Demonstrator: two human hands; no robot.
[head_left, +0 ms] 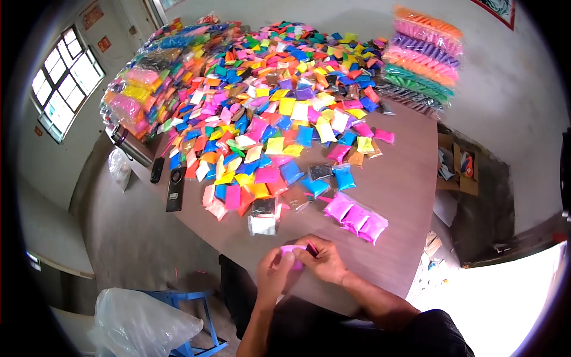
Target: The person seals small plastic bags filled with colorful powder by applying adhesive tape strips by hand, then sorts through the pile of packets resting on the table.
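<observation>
My left hand [273, 269] and my right hand [323, 260] meet at the table's near edge, both closed on a small pink packet [289, 249]. The packet lies between the thumbs and fingers of the two hands. A thin dark reddish piece [311, 247] shows at my right fingers; its kind is too small to make out. Just beyond my right hand lies a strip of joined pink packets [356, 218]. Ahead of my left hand are a black packet [263, 207] and a white packet [262, 225].
A big heap of coloured packets [275, 144] covers the table's [404, 178] far part. Stacked bagged bundles [421, 53] stand at back right. A black remote-like device [175, 189] and a metal flask [132, 146] line the left edge. A blue stool [205, 318] stands below left.
</observation>
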